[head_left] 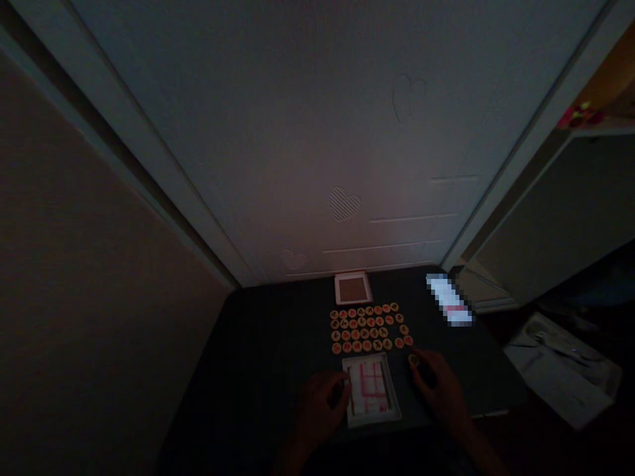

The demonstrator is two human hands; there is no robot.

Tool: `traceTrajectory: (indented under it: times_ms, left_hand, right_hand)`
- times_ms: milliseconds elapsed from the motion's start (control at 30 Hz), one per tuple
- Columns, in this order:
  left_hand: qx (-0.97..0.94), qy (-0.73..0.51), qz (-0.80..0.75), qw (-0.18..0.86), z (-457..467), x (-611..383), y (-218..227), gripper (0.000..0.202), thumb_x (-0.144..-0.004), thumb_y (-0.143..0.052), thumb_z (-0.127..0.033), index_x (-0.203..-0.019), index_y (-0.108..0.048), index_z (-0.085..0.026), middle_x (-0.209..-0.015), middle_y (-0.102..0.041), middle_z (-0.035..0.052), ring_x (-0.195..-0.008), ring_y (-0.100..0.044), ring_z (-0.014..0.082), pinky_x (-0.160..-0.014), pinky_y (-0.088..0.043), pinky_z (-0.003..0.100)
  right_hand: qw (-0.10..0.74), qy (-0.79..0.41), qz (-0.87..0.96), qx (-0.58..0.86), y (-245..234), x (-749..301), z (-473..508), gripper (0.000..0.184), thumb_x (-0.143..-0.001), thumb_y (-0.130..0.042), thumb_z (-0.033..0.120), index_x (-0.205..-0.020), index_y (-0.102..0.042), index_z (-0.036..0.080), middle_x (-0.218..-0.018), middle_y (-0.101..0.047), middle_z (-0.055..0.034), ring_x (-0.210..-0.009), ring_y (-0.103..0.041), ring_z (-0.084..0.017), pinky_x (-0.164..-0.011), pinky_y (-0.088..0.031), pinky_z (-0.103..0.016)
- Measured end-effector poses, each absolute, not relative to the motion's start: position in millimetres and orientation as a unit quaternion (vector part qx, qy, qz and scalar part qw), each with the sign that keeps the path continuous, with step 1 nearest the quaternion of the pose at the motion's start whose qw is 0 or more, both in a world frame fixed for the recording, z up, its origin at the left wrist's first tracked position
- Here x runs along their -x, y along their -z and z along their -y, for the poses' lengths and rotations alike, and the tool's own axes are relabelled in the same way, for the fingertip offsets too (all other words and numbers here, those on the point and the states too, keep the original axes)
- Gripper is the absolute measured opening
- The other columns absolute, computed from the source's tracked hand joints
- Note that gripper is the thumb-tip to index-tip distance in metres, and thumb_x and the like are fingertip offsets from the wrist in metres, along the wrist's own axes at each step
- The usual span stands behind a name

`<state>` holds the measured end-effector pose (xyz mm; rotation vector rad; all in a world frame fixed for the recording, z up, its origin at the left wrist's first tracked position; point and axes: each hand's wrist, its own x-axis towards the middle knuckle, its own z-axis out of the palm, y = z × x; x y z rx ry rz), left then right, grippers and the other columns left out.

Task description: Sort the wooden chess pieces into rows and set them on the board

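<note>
Round xiangqi pieces (369, 322) with red or dark characters lie in several rows on the dark table, with gaps towards the right end. In front of them is a shallow open box (395, 411) holding a folded paper (370, 387) with red lines. My right hand (439, 387), right of the box, pinches one xiangqi piece (413, 360) between thumb and fingertips, just below the front row. My left hand (322, 400) is curled at the box's left edge, thumb and finger pressed together; the dimness hides what they hold, if anything.
A pale square box lid or tray (352, 289) stands behind the rows, against a white panel with embossed hearts. A bright, pixelated phone-like object (449, 301) lies at the right of the dark table (278, 330). A whitish container (565, 370) is lower right, beyond the table edge.
</note>
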<state>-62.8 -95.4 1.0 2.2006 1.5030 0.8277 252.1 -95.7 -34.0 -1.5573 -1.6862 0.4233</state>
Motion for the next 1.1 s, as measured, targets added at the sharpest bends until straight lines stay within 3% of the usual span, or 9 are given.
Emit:
traceTrajectory:
  times_ms: [267, 567, 900, 1100]
  left_hand:
    - [-0.782, -0.290, -0.522, 0.177, 95.1, 64.0, -1.1, 0.015, -0.096, -0.057, -0.029, -0.101, -0.071, -0.025, -0.087, -0.074, 0.0023, -0.079, -0.068, 0.0170, -0.073, -0.053, 0.028]
    - [-0.791, -0.271, -0.525, 0.161, 94.8, 61.2, -7.5, 0.017, -0.096, -0.056, -0.028, -0.102, -0.071, -0.025, -0.091, -0.075, 0.0019, -0.083, -0.070, 0.0181, -0.076, -0.055, 0.030]
    - [-0.792, -0.317, -0.514, 0.086, 111.4, 48.6, -15.3, 0.016, -0.098, -0.056, -0.027, -0.105, -0.070, -0.024, -0.090, -0.072, 0.0041, -0.088, -0.069, 0.0198, -0.086, -0.056, 0.036]
    - [-0.864, -0.234, -0.424, 0.141, 102.0, 23.1, -44.1, 0.017, -0.095, -0.059, -0.020, -0.109, -0.068, -0.025, -0.108, -0.073, 0.0032, -0.103, -0.068, 0.0217, -0.096, -0.056, 0.041]
  right_hand:
    - [0.392, -0.194, 0.621, 0.650, 32.3, -254.5, 92.2, 0.029, -0.089, -0.061, 0.035, -0.112, -0.072, 0.023, -0.107, -0.069, -0.0101, -0.094, -0.069, -0.025, -0.087, -0.057, -0.040]
    - [0.394, -0.369, 0.540, 0.646, 18.1, -248.9, 95.7, 0.039, -0.090, -0.062, 0.053, -0.115, -0.071, 0.023, -0.110, -0.076, -0.0081, -0.099, -0.071, -0.026, -0.089, -0.057, -0.037]
    - [0.397, -0.414, 0.542, 0.614, 19.7, -242.5, 90.8, 0.042, -0.088, -0.063, 0.058, -0.108, -0.074, 0.023, -0.104, -0.078, -0.0081, -0.096, -0.073, -0.027, -0.090, -0.057, -0.039]
    - [0.402, -0.416, 0.540, 0.611, 19.8, -237.9, 91.0, 0.044, -0.091, -0.059, 0.060, -0.111, -0.073, 0.024, -0.106, -0.077, -0.0080, -0.092, -0.074, -0.025, -0.087, -0.058, -0.036]
